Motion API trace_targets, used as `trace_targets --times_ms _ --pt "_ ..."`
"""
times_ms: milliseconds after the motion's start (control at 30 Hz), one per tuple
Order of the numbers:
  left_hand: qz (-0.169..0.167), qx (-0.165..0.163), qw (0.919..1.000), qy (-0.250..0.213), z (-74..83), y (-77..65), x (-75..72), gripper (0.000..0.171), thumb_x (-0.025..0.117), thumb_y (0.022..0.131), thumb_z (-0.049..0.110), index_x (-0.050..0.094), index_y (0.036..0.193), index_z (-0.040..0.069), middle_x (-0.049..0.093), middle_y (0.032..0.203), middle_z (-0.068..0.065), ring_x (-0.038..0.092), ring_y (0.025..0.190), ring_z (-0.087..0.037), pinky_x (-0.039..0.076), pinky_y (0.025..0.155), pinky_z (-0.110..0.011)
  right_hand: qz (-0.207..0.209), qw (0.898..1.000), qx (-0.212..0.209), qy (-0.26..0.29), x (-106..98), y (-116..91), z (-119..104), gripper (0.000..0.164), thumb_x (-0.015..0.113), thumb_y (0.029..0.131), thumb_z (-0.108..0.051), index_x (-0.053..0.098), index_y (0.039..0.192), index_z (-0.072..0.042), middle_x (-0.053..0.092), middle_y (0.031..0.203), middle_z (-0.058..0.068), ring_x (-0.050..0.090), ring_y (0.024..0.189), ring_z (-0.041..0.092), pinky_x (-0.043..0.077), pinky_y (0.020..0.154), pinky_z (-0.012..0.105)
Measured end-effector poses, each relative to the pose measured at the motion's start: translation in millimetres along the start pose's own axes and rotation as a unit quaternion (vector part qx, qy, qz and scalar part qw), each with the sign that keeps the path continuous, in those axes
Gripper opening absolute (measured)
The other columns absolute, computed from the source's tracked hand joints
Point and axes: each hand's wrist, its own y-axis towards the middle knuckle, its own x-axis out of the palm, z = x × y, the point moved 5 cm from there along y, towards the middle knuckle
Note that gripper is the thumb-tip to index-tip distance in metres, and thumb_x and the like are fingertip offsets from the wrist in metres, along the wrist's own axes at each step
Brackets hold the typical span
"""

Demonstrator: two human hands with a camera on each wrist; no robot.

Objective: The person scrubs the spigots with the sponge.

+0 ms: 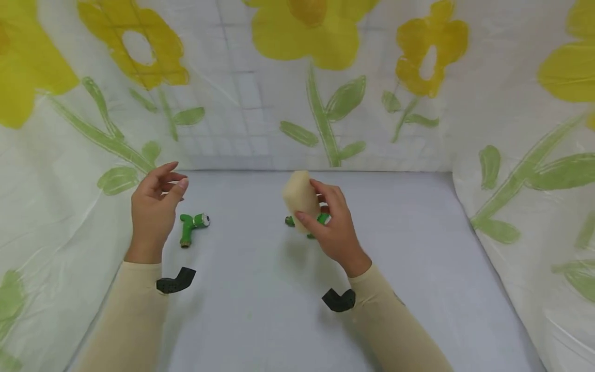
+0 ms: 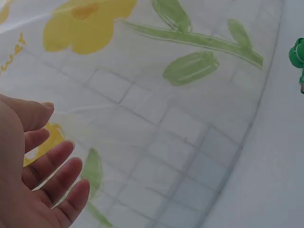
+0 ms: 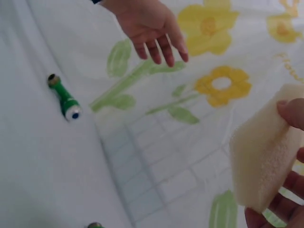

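Note:
My right hand pinches a cream-coloured sponge block between thumb and fingers, above the table. In the right wrist view the sponge shows a porous face and angled sides. Partly hidden behind it lies a green pipe fitting. Empty, with fingers loosely bent, my left hand hovers at the left side. Close to it on the table lies another green branched fitting with a white-and-dark round end. The left wrist view catches a green fitting at its right edge.
A pale grey-white table spreads beneath both hands. Translucent sheeting printed with yellow flowers and green leaves stands behind it and along both sides. A small black device is on the left sleeve, and a similar black device on the right.

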Motion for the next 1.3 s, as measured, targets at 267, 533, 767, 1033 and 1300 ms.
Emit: trace_targets --times_ms 267,533,767,1033,1300 --pt "-0.053 0.022 0.9954 -0.077 -3.6 -6.8 42.7 0.04 0.075 0.104 0.004 0.071 0.143 0.01 0.073 0.116 -0.01 0.067 0.094 -0.019 0.055 0.076 -0.022 0.044 0.998 0.012 -0.038 -42.8 -14.6 6.1 0.069 0.083 0.098 -0.01 0.052 0.16 -0.009 0.055 0.14 0.011 0.057 0.119 0.027 0.055 0.091 0.043" --pt "-0.132 0.045 0.9842 -0.109 12.0 -8.4 102.0 0.041 0.075 0.105 0.007 0.069 0.145 0.009 0.071 0.121 -0.015 0.066 0.103 -0.021 0.055 0.083 -0.025 0.087 0.995 0.01 -0.055 -79.9 -25.9 3.4 0.071 0.082 0.097 -0.003 0.05 0.161 -0.006 0.054 0.142 0.015 0.057 0.12 0.029 0.054 0.093 0.036" --pt "-0.171 0.05 0.9733 -0.144 20.4 -9.7 155.6 0.04 0.074 0.106 0.007 0.069 0.145 0.009 0.071 0.12 -0.015 0.065 0.103 -0.024 0.055 0.082 -0.027 0.098 0.993 0.019 -0.062 -89.5 -33.4 5.1 0.071 0.083 0.096 -0.003 0.052 0.159 -0.006 0.055 0.14 0.014 0.058 0.118 0.032 0.054 0.091 0.035" --pt "-0.25 -0.04 0.9665 -0.044 -26.5 -28.6 224.0 0.042 0.076 0.107 0.027 0.068 0.147 0.017 0.071 0.121 -0.007 0.064 0.103 -0.026 0.055 0.082 -0.041 0.087 0.994 0.019 -0.064 -81.8 -35.0 5.5 0.069 0.084 0.096 -0.003 0.053 0.158 -0.006 0.056 0.137 0.015 0.058 0.117 0.029 0.054 0.09 0.039" --pt "-0.319 -0.039 0.934 0.156 -63.8 -52.6 276.9 0.043 0.078 0.104 0.027 0.071 0.14 0.004 0.069 0.123 -0.016 0.067 0.11 -0.032 0.057 0.091 -0.051 0.087 0.994 0.017 -0.066 -79.6 -34.3 4.8 0.069 0.083 0.096 -0.003 0.053 0.158 -0.005 0.057 0.135 0.016 0.058 0.117 0.03 0.055 0.089 0.042"
